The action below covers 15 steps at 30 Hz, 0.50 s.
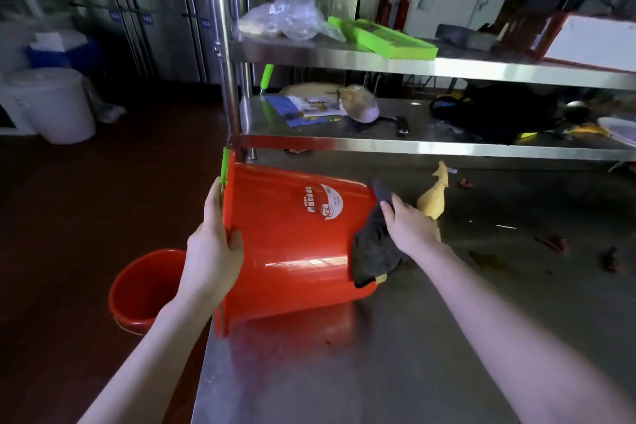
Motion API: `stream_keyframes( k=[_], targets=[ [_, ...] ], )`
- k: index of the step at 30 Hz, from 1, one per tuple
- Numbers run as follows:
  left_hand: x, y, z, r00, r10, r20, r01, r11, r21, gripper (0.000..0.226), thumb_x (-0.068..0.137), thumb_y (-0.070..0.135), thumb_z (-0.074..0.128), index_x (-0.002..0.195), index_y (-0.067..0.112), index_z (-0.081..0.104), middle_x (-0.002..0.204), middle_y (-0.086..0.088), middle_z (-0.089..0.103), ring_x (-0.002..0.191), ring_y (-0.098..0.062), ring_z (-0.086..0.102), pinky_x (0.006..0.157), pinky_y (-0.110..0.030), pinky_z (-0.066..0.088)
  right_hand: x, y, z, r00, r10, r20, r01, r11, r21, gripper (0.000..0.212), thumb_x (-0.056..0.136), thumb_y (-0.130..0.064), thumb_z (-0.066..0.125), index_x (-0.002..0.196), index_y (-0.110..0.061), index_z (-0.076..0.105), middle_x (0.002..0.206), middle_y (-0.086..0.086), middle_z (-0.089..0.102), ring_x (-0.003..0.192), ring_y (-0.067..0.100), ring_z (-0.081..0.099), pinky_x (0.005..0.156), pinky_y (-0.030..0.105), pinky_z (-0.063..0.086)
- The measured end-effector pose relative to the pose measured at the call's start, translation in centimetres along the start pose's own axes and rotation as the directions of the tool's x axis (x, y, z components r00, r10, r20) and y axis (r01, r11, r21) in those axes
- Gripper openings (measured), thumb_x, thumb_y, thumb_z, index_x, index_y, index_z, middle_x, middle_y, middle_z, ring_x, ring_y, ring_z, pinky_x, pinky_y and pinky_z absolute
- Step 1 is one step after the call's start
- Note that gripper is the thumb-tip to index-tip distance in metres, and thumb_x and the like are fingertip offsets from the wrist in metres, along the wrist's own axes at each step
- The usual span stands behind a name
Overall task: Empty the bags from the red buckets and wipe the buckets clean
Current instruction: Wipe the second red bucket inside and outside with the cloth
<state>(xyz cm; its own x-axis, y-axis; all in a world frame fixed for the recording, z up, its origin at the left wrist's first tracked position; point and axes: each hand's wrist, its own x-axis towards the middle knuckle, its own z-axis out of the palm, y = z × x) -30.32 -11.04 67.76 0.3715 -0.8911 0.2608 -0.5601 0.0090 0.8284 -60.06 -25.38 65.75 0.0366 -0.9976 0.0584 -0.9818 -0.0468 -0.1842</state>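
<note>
Standing upright on the floor at far left is a second red bucket (144,286), just beside the worktop (413,354) edge. The left hand (213,241) clamps the rim of a red bucket (292,244) lying on its side on the worktop, mouth facing left, base pointing right. The right hand (406,227) presses a dark cloth (373,251) against the bucket's base. A yellow cloth (433,196) lies just behind that hand.
</note>
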Motion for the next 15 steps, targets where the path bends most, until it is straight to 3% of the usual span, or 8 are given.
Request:
stream_keyframes(
  k=[3, 7, 10, 13, 15],
  targets=[
    [0.6, -0.1, -0.2, 1.0, 0.014, 0.015, -0.014, 1.0, 0.017, 0.09, 0.089, 0.0, 0.052, 0.148, 0.049, 0.005, 0.093, 0.002, 0.061, 0.07, -0.013, 0.064, 0.06, -0.025, 0.051, -0.9, 0.8, -1.4, 0.999, -0.036, 0.007, 0.036, 0.993, -0.113, 0.046, 0.102, -0.047, 0.028, 0.142, -0.028, 0.041, 0.145, -0.003, 0.048, 0.125, 0.026, 0.052, 0.1, 0.046, 0.044],
    [1.1, 0.0, -0.3, 0.999, 0.043, -0.02, -0.042, 0.999, 0.017, 0.092, 0.087, -0.004, 0.054, 0.15, 0.045, 0.009, 0.102, -0.005, 0.062, 0.079, -0.018, 0.064, 0.074, -0.038, 0.056, -4.1, -3.0, -3.9, 0.95, -0.258, -0.175, 0.279, 0.955, 0.104, 0.044, 0.1, -0.048, 0.034, 0.139, -0.03, 0.043, 0.142, -0.007, 0.049, 0.123, 0.02, 0.053, 0.098, 0.044, 0.048],
    [1.5, 1.0, -0.4, 0.986, 0.155, -0.061, -0.152, 0.987, 0.055, 0.094, 0.083, -0.008, 0.054, 0.151, 0.045, 0.017, 0.103, -0.007, 0.061, 0.086, -0.022, 0.06, 0.081, -0.033, 0.05, -6.3, -7.5, -6.7, 0.88, -0.363, -0.306, 0.448, 0.847, 0.286, 0.04, 0.1, -0.046, 0.038, 0.138, -0.035, 0.042, 0.141, -0.013, 0.048, 0.126, 0.011, 0.049, 0.1, 0.034, 0.046],
    [1.6, 2.3, -0.2, 0.946, 0.32, -0.045, -0.311, 0.939, 0.145, 0.095, 0.08, -0.012, 0.05, 0.149, 0.048, 0.023, 0.105, -0.006, 0.056, 0.087, -0.028, 0.06, 0.078, -0.036, 0.053, -7.9, -11.3, -9.8, 0.792, -0.396, -0.465, 0.578, 0.733, 0.36, 0.037, 0.1, -0.043, 0.041, 0.136, -0.035, 0.045, 0.137, -0.018, 0.049, 0.127, 0.001, 0.044, 0.1, 0.016, 0.037],
    [1.5, 3.0, -0.1, 0.908, 0.418, 0.019, -0.408, 0.875, 0.263, 0.098, 0.078, -0.012, 0.051, 0.148, 0.049, 0.024, 0.1, -0.001, 0.049, 0.075, -0.028, 0.058, 0.063, -0.039, 0.054, -8.1, -13.0, -11.1, 0.749, -0.381, -0.542, 0.607, 0.723, 0.33, 0.035, 0.1, -0.042, 0.043, 0.133, -0.033, 0.049, 0.133, -0.017, 0.052, 0.125, 0.001, 0.045, 0.098, 0.015, 0.038]
  ],
)
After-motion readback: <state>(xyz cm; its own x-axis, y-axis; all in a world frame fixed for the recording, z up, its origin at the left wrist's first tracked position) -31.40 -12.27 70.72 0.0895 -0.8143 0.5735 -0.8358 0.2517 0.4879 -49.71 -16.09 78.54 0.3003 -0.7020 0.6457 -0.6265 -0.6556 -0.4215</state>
